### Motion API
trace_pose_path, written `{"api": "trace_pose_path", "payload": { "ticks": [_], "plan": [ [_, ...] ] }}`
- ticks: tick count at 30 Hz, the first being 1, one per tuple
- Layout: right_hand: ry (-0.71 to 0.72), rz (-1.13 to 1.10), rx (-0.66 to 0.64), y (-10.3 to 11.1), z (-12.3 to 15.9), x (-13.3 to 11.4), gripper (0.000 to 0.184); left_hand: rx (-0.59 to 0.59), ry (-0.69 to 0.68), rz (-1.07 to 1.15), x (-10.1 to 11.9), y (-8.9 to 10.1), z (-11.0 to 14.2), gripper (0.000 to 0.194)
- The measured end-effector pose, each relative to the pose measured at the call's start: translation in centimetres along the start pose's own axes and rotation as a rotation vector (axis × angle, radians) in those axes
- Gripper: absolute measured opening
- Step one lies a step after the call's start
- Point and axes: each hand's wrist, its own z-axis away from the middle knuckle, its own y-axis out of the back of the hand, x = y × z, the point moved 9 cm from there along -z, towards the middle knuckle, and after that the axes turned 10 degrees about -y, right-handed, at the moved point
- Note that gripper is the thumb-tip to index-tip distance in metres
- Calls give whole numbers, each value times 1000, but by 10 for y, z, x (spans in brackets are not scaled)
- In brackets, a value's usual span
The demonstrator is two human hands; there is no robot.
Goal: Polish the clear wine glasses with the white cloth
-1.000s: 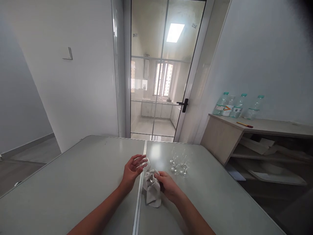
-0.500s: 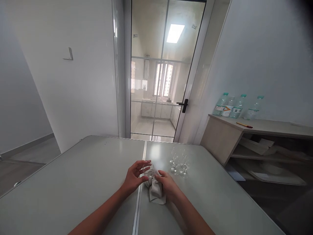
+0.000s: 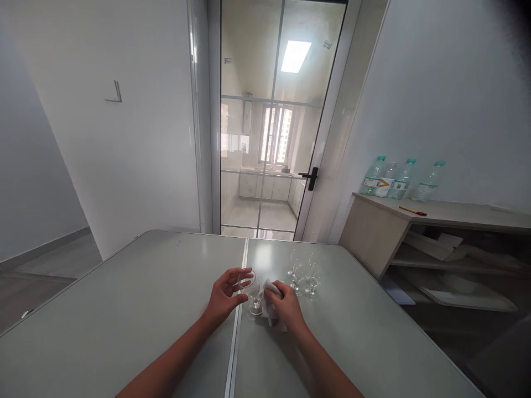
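A clear stemmed glass [image 3: 253, 293] stands upright on the grey table [image 3: 124, 309], its foot resting near the centre seam. My left hand [image 3: 226, 294] curls round the glass's bowl, thumb and fingers touching it. My right hand [image 3: 284, 305] is closed on a crumpled white cloth [image 3: 269, 301], held just right of the glass's stem. Three more clear stemmed glasses [image 3: 302, 275] stand in a group a little further back and to the right.
A glass door with a black handle [image 3: 311, 177] is behind the table. At the right a wooden shelf unit [image 3: 435, 232] carries several water bottles [image 3: 400, 179] and a pen. The table's right edge runs close to the shelf.
The glass, tilted and wrapped in the cloth before, now stands upright on the table. My right hand has drawn the cloth off to the right and bunched it.
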Motion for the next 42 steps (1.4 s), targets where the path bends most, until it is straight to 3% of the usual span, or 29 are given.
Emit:
{"api": "trace_pose_path", "payload": {
  "ticks": [5,8,14,19,22,26,27,29,33,36,39,42],
  "plan": [
    [71,-16,-257,-31,15,-17,23,11,35,-11,3,-2,1,54],
    [181,111,-310,-42,26,-29,21,39,46,-26,5,1,0,56],
    [294,286,-220,-31,29,-40,24,126,14,-18,6,13,-3,55],
    [322,97,-180,-17,29,-49,29,150,-7,-29,6,16,-3,52],
    [290,60,-216,-20,29,-46,40,149,-3,-45,6,17,-3,53],
    [212,225,-211,-30,29,-34,16,157,-9,-53,7,17,-5,53],
    [208,270,-220,-33,31,-32,18,153,-10,-48,7,17,-5,53],
    [228,378,-220,-39,34,-30,28,126,-9,-28,6,15,-4,53],
    [329,521,-140,-42,37,-36,4,10,43,28,-5,5,2,63],
    [401,507,-135,-42,38,-41,16,-70,75,59,-12,-6,6,73],
    [430,484,-118,-36,37,-46,15,-76,21,72,-10,-12,5,80],
    [423,493,5,-15,32,-51,22,34,-8,22,-9,-1,1,64]
  ]
}}
